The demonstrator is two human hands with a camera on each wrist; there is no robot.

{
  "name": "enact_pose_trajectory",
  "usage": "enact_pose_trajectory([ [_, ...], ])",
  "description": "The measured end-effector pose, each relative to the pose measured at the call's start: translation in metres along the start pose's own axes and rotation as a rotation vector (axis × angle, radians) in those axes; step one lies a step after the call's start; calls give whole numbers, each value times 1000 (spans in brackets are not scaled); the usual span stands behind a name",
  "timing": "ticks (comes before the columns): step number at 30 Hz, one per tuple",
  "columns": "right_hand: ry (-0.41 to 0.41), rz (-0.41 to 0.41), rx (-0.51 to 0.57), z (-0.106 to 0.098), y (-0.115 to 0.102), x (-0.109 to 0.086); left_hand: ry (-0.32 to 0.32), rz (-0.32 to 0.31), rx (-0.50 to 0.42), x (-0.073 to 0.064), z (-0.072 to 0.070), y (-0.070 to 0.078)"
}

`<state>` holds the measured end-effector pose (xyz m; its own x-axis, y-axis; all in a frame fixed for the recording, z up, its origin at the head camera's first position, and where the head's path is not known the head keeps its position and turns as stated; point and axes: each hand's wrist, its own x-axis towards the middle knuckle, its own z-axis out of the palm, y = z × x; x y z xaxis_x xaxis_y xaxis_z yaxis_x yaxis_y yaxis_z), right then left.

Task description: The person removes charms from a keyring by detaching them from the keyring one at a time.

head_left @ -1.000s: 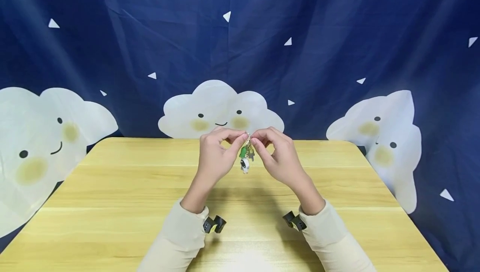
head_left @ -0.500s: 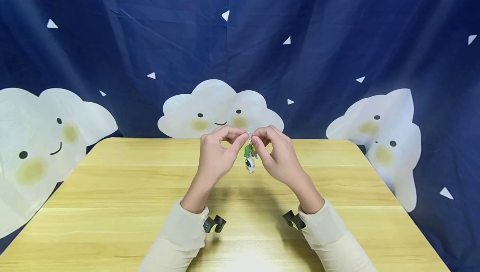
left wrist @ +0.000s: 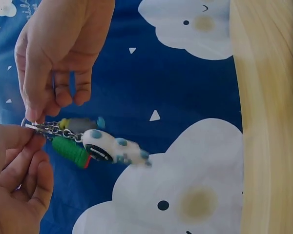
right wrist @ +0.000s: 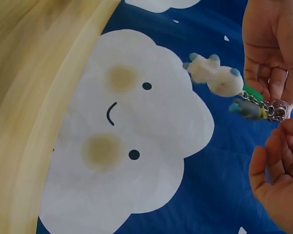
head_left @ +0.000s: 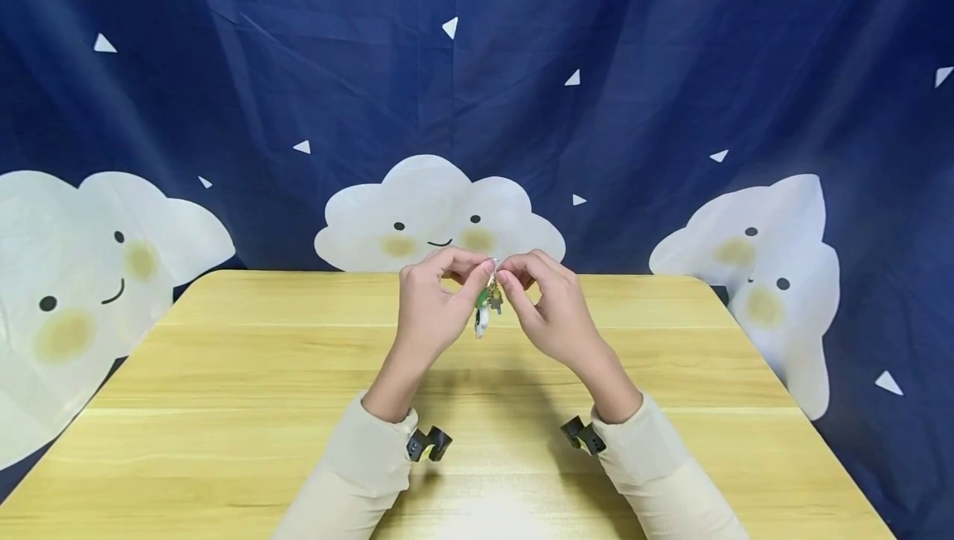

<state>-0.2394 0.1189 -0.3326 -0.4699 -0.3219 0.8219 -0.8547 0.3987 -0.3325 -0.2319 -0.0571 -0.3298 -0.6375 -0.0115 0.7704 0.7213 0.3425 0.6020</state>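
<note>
A keychain (head_left: pixel 483 300) hangs in the air above the table between my two hands. Thumb and fingertips of my left hand (head_left: pixel 438 308) pinch its silver ring, and my right hand (head_left: pixel 553 308) pinches the ring from the other side. From short metal chains dangle a white figure charm (left wrist: pixel 115 146) with blue-grey tips and a dark face, a green charm (left wrist: pixel 68 151) with a red edge, and a grey-and-yellow figure charm (right wrist: pixel 247 109). The metal ring (right wrist: pixel 279 111) is partly covered by fingertips in both wrist views.
A light wooden table (head_left: pixel 261 374) lies beneath the hands. Behind it hangs a dark blue curtain (head_left: pixel 373 68) printed with white smiling clouds (head_left: pixel 440 184) and small triangles. Each wrist carries a small black camera (head_left: pixel 428 444).
The charms swung right, then back left, and the white one turned so its dark face is less visible from the head. Both hands stay nearly still, pinching the keychain.
</note>
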Motion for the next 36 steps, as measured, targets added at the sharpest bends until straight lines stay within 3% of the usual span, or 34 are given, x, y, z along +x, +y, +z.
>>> enact_pose_trajectory([
  [6, -13, -14, -4, 0, -1, 1, -26, 43, 32, 1, -3, -2],
  [19, -38, -23, -14, 1, -2, 1, -49, 296, 172, 5, -9, -9],
  [26, -47, 16, -27, 2, -1, -1, -48, 290, 210, 4, -11, -7],
  [36, -97, -12, -97, 7, 0, -2, -41, 268, 221, 4, -13, -8],
])
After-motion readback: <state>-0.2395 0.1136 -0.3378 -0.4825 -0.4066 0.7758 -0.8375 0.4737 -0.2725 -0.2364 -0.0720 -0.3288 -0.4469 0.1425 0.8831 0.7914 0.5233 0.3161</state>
